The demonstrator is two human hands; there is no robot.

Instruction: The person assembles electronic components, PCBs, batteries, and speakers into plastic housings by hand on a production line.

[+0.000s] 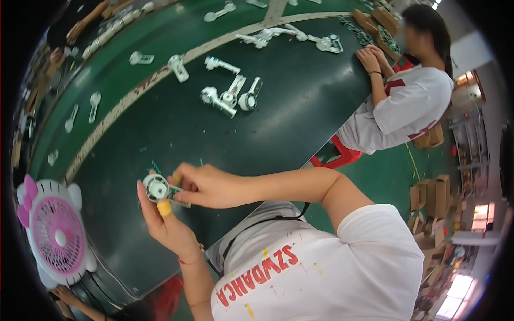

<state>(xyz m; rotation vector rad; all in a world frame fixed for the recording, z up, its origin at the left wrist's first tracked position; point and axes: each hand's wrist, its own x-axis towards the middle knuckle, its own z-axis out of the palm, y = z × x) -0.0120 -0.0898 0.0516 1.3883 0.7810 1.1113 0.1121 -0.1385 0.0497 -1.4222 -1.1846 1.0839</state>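
Held over the near left part of the dark green table point(176, 128) is a white handheld fan body point(157, 187) with a round, hub-centred head. My left hand point(170, 227) grips the round head between fingers and thumb; yellow tape wraps the thumb. Reaching in from the right, my right hand point(211, 187) closes around the fan body's handle end, its fingers bent. Yellow tape also shows on a right finger. Whether the right fingers pinch a small part as well is hidden. Small green scraps point(155, 165) lie just beyond the hands.
Several similar fan bodies point(229, 97) lie mid-table, more along the pale strip point(120, 109) and beyond. A pink and white desk fan point(60, 235) stands at the left. A person point(407, 101) sits at the right by green parts and cartons; a red stool point(345, 152) is below.
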